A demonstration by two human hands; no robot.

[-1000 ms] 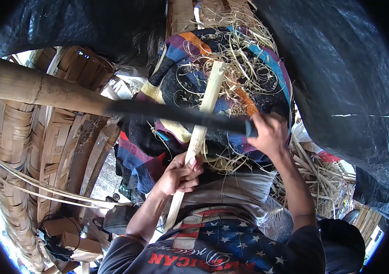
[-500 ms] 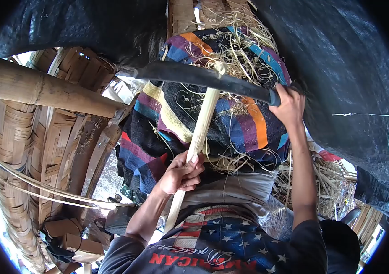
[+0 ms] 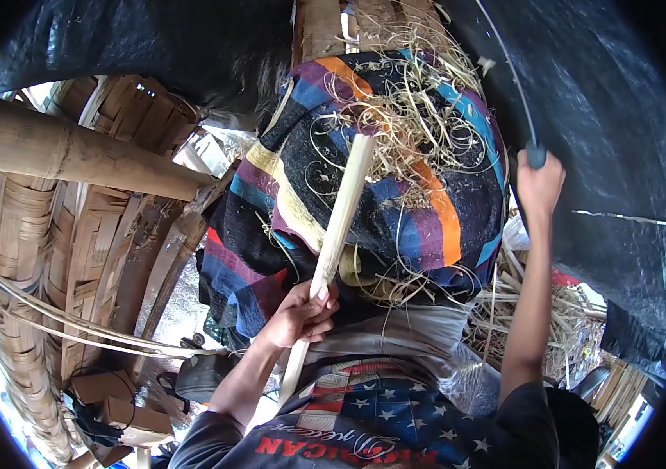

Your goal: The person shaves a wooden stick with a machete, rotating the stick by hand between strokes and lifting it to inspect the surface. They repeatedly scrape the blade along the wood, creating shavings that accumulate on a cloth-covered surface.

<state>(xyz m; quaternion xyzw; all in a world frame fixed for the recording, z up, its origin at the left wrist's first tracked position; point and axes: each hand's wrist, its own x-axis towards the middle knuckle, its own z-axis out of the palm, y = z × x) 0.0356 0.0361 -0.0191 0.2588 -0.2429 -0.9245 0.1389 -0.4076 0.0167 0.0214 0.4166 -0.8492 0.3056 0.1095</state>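
My left hand (image 3: pixel 299 316) is closed round the lower part of a pale stripped stick (image 3: pixel 344 207), which slants up and away from me over my lap. Its far end looks freshly cut. Off to the right, my right hand (image 3: pixel 541 184) grips the dark handle of a long-bladed machete (image 3: pixel 519 84). The blade is raised, edge-on to me, and points away, apart from the stick. A striped cloth (image 3: pixel 325 176) in black, purple, blue, orange and cream covers my lap. Curly shavings (image 3: pixel 426 129) lie heaped on its far right part.
A thick bamboo pole (image 3: pixel 87 152) crosses on the left before a woven bamboo wall (image 3: pixel 24 234). Dark plastic sheeting (image 3: pixel 614 133) hangs close on the right. More strips and shavings (image 3: pixel 555 320) lie at my right side. A cardboard box (image 3: pixel 137 422) sits low on the left.
The machete has left the stick's far end and swung up to the right with my right hand. A small pale chip is off the stick, in the air. The left hand has dipped slightly.
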